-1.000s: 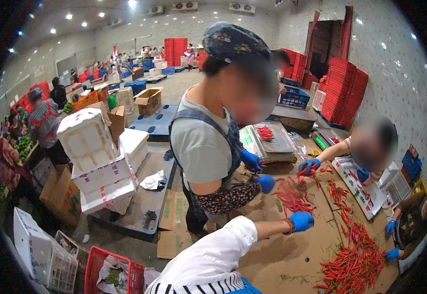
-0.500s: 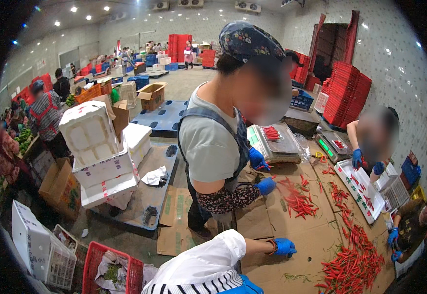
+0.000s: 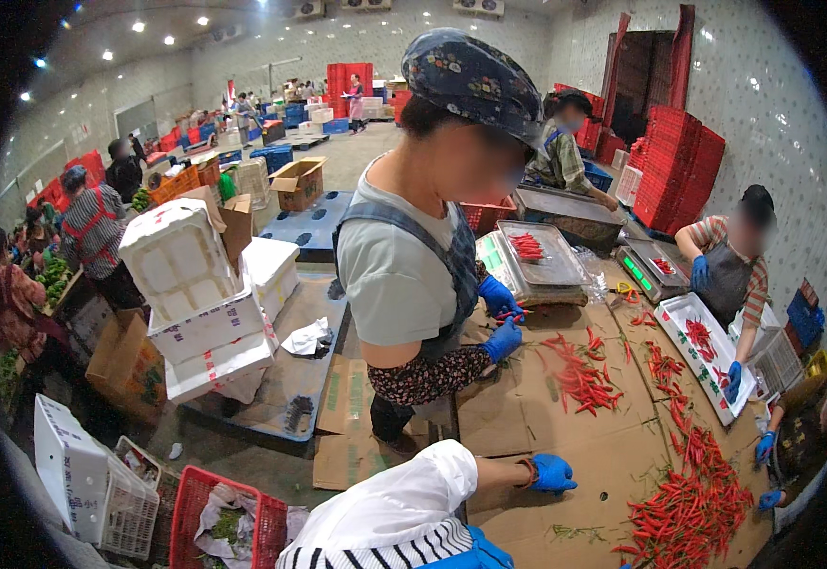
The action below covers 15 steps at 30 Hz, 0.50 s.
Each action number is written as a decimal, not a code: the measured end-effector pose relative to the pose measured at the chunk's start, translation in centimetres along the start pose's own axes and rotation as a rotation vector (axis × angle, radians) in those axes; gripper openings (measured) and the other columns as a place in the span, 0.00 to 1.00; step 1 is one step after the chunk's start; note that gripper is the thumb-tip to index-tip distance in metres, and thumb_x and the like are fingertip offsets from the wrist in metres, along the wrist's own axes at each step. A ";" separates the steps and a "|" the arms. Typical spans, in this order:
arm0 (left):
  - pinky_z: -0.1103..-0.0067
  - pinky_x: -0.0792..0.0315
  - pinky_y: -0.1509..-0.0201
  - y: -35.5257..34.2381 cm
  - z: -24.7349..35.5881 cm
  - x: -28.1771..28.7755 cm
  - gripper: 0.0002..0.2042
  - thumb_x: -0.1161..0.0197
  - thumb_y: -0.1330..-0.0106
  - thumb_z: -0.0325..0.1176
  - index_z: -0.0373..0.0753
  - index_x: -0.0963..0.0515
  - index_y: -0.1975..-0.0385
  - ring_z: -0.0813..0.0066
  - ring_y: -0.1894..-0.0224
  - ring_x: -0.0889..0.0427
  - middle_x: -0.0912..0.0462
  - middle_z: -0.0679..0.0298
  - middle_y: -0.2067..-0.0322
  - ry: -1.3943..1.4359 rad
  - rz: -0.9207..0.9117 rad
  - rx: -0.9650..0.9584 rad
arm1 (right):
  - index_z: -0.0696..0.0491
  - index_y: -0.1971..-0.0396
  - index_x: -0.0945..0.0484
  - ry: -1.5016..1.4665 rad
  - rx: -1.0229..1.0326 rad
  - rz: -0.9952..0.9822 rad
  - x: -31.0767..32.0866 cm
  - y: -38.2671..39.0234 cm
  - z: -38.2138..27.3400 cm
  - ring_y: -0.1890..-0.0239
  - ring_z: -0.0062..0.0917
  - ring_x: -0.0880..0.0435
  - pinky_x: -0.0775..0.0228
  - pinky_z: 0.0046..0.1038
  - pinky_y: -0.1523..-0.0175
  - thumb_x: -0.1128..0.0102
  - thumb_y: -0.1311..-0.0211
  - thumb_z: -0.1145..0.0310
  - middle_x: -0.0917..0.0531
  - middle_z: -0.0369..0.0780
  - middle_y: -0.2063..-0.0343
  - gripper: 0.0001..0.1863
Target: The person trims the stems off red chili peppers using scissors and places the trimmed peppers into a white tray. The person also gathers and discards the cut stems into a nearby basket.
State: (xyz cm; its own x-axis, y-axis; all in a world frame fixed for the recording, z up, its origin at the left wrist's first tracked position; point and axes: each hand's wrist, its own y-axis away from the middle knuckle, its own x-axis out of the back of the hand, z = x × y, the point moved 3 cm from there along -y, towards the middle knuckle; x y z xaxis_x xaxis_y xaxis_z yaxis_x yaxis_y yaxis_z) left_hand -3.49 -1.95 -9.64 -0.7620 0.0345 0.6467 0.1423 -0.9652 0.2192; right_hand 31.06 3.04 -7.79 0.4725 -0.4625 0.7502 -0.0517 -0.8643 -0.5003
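Having drawn back from the small chili pile (image 3: 584, 387), now free of its touch, the left hand (image 3: 553, 473) curls over the bench (image 3: 527, 424), grip unclear, the right hand unseen.

Stacked red crates (image 3: 676, 175) near a doorway (image 3: 646, 81)

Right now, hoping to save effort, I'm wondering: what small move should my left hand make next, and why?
Perhaps shift your left hand right, toward the large chili pile: the hand is over bare cardboard, shows no chili, and the smaller pile lies near a co-worker's gloved hands.
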 end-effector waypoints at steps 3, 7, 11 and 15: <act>0.71 0.30 0.71 -0.9 -1.0 -0.7 0.19 0.50 0.39 0.49 0.43 0.21 0.80 0.68 0.79 0.23 0.21 0.63 0.82 -0.049 0.052 -0.003 | 0.61 0.52 0.31 0.097 0.085 0.010 0.7 0.0 -1.4 0.66 0.35 0.21 0.29 0.26 0.61 0.48 0.38 0.58 0.21 0.48 0.66 0.22; 0.70 0.30 0.71 -0.8 -1.1 -1.0 0.17 0.49 0.40 0.48 0.43 0.21 0.81 0.67 0.78 0.23 0.21 0.62 0.82 -0.061 0.089 -0.019 | 0.59 0.48 0.34 0.154 -0.114 -0.253 3.8 -0.3 -5.0 0.64 0.31 0.22 0.30 0.23 0.58 0.53 0.35 0.60 0.21 0.46 0.62 0.22; 0.69 0.30 0.71 1.0 0.7 0.4 0.17 0.49 0.41 0.47 0.42 0.21 0.81 0.65 0.79 0.23 0.22 0.61 0.83 -0.051 0.067 -0.008 | 0.58 0.46 0.36 0.264 -0.074 -0.332 3.2 -0.5 -4.4 0.63 0.28 0.23 0.32 0.21 0.56 0.57 0.33 0.61 0.22 0.43 0.60 0.21; 0.67 0.31 0.70 0.5 0.2 -0.1 0.17 0.49 0.41 0.48 0.42 0.22 0.79 0.62 0.77 0.23 0.22 0.59 0.81 -0.075 0.070 0.014 | 0.56 0.44 0.38 0.550 0.307 -0.092 0.4 0.0 -1.1 0.62 0.25 0.25 0.36 0.19 0.54 0.62 0.31 0.65 0.22 0.39 0.59 0.20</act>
State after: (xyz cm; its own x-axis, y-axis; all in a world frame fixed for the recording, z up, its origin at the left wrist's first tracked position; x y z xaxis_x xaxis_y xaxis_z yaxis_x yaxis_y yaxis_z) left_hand -3.22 -2.44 -9.47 -0.7005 -0.0128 0.7135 0.2026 -0.9622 0.1817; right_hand 30.31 2.68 -7.00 -0.0624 -0.4933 0.8676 0.2608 -0.8472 -0.4629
